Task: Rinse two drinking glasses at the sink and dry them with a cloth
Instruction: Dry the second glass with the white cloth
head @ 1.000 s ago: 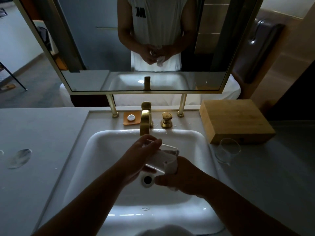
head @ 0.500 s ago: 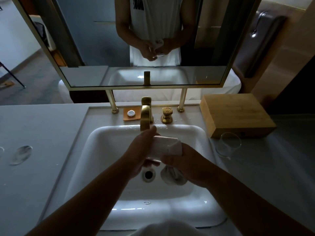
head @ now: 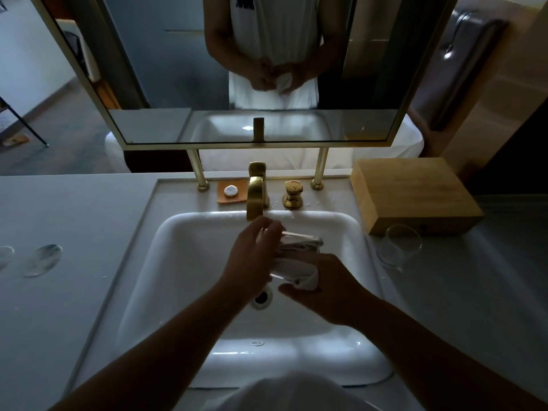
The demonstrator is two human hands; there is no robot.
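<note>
Over the white sink (head: 178, 262) my left hand (head: 252, 256) grips a clear drinking glass (head: 299, 241) lying on its side, its rim toward the right. My right hand (head: 323, 287) holds a white cloth (head: 296, 271) wrapped against the lower side of that glass. A second clear glass (head: 400, 247) stands upright on the counter to the right of the sink, in front of a wooden box. The brass tap (head: 256, 192) is just behind my hands; no water stream is visible.
A wooden box (head: 412, 191) sits at the right back of the counter. A brass handle (head: 293, 194) and an orange soap dish (head: 231, 191) stand behind the basin. The mirror (head: 237, 69) rises above on brass posts. Wet marks (head: 43, 259) lie on the left counter.
The cloth has shifted from on top of the glass to its lower side, under my right hand. Both hands stay over the drain; the view has tilted slightly.
</note>
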